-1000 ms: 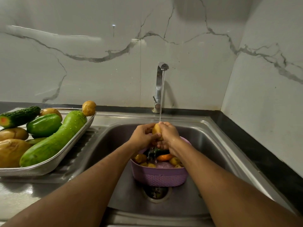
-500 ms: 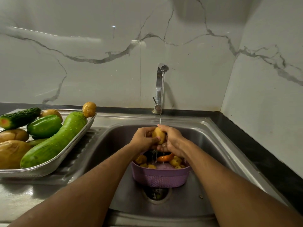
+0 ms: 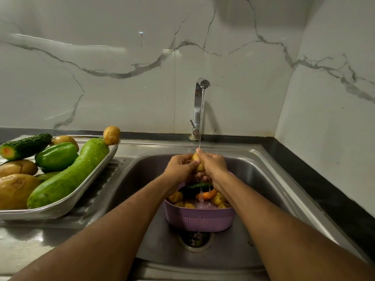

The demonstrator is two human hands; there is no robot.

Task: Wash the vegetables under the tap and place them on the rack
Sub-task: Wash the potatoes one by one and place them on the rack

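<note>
Both hands, left hand and right hand, grip a small potato under the tap stream, above the purple basket in the sink. Rack left, holding washed vegetables.

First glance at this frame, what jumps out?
Both hands, left hand and right hand, grip a small yellow potato under the thin tap stream, above a purple plastic basket in the steel sink. Left, a long pale-green gourd fills the metal rack tray.
</note>
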